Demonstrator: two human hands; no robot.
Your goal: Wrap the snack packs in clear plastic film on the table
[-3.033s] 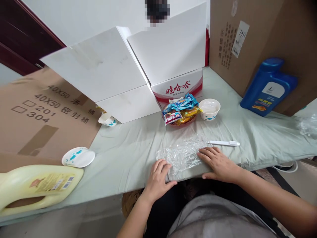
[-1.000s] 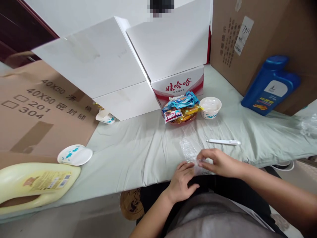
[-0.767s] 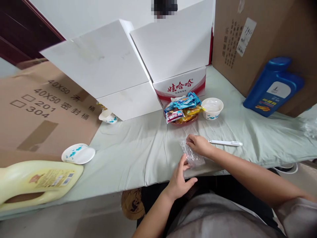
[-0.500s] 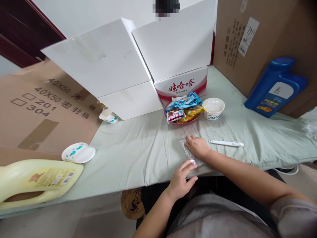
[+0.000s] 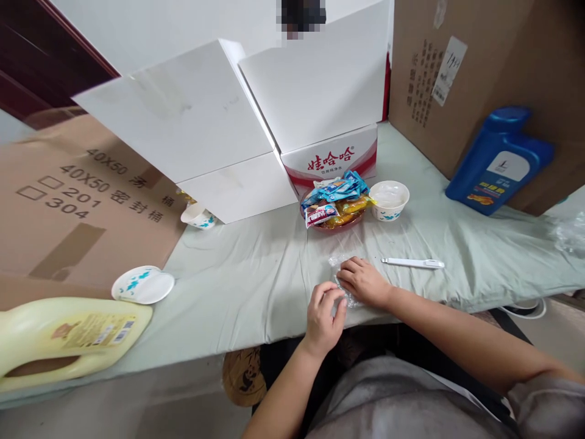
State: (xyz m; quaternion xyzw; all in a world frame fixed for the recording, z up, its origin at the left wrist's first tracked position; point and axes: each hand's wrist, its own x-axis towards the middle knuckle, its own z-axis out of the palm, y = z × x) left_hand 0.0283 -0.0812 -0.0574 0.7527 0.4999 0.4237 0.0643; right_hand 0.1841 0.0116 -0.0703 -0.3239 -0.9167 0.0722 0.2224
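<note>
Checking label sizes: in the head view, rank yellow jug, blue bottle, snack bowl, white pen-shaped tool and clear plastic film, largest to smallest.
1. Yellow jug, cut off by picture's left edge
2. Blue bottle
3. Snack bowl, packets included
4. White pen-shaped tool
Unranked: clear plastic film, partly hidden by the right hand.

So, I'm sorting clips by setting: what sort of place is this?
Looks like an indoor room, perhaps a home or storeroom corner; I can't tell which. Large brown cardboard cartons flank a wrinkled pale green tablecloth, where a reddish round bowl of shiny wrapped snacks sits.
</note>
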